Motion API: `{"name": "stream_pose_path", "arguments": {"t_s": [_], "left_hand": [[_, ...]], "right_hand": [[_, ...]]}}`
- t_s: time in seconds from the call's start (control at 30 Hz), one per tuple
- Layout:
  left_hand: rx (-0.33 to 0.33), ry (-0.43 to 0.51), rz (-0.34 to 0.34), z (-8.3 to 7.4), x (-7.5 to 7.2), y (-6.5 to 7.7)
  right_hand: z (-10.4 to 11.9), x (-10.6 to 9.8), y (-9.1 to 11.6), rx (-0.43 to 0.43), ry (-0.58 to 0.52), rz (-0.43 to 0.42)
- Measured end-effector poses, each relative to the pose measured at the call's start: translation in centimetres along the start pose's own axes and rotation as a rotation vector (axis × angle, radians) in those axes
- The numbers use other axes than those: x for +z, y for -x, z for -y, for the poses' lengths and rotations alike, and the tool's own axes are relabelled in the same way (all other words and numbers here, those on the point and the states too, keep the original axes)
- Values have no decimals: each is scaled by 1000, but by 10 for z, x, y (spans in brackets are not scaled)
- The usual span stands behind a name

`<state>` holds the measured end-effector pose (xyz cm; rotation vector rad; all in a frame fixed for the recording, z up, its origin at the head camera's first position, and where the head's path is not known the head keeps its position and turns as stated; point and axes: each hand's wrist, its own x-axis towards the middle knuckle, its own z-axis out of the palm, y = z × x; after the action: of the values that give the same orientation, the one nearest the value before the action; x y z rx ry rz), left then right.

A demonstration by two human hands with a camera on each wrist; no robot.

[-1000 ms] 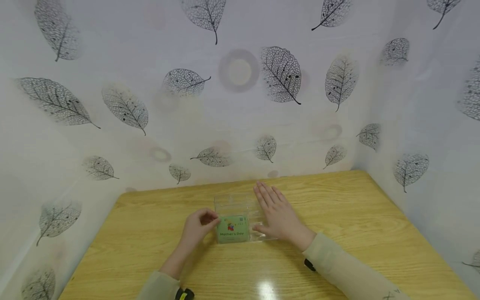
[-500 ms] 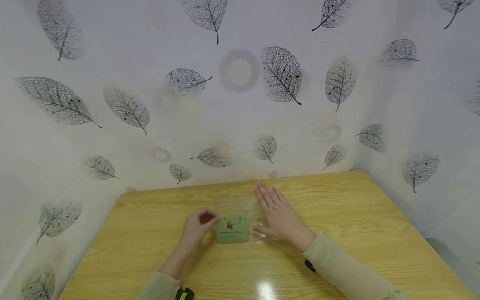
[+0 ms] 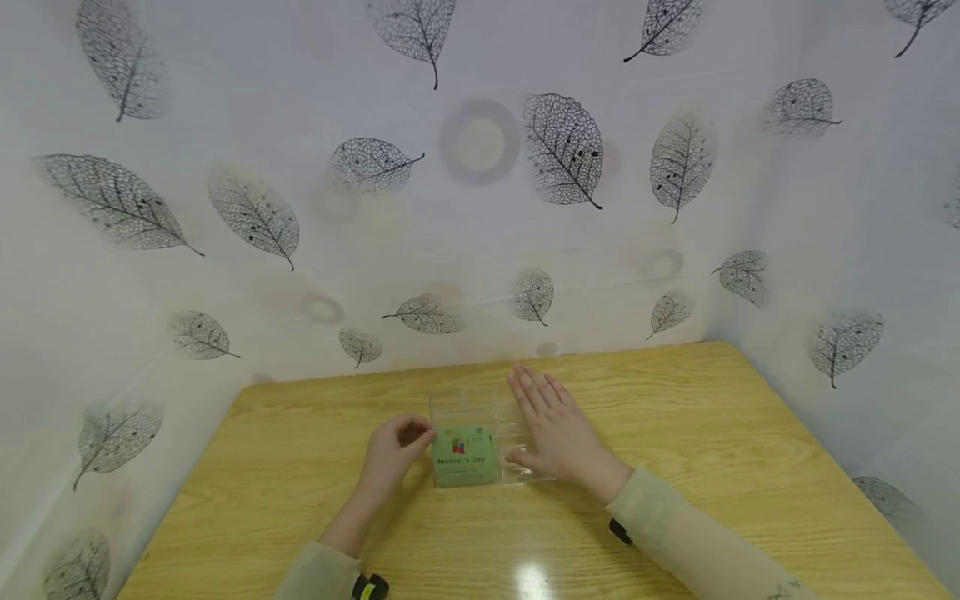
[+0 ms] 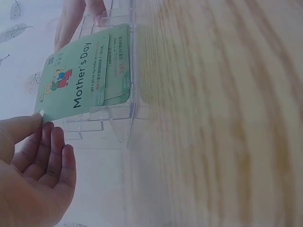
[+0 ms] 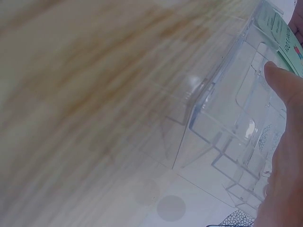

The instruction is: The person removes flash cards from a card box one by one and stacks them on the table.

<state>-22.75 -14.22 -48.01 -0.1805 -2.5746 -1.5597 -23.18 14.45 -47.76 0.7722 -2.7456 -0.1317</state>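
My left hand (image 3: 392, 450) pinches the left corner of a green "Mother's Day" card (image 3: 462, 468) between thumb and forefinger. In the left wrist view, this card (image 4: 71, 75) is tilted up from another green card (image 4: 121, 66) lying under it in a clear plastic card holder (image 4: 125, 111). Several compartments make up the holder; both cards are in its front left part. Across the right part of the holder (image 5: 222, 127) rests my right hand (image 3: 561, 429), fingers straight and pointing to the back, thumb toward the cards. Its palm hides some of the holder.
The holder stands on a wood-grain table (image 3: 300, 467), near the back edge. Behind and on both sides hangs a pale sheet (image 3: 480, 233) printed with dark leaves. Light glares off the front of the table.
The top green card has shifted slightly back and left, with its corner in my left fingers. My right hand stays in place on the holder.
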Motion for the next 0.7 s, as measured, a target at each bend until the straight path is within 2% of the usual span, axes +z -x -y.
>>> {"name": "stream_pose_path", "arguments": {"t_s": [0.53, 0.7], "left_hand": [[-20, 46, -30, -5, -2, -2], [4, 51, -54, -5, -4, -1]], "right_hand": [[0, -1, 1, -7, 13, -6], [0, -3, 1, -6, 11, 2]]}}
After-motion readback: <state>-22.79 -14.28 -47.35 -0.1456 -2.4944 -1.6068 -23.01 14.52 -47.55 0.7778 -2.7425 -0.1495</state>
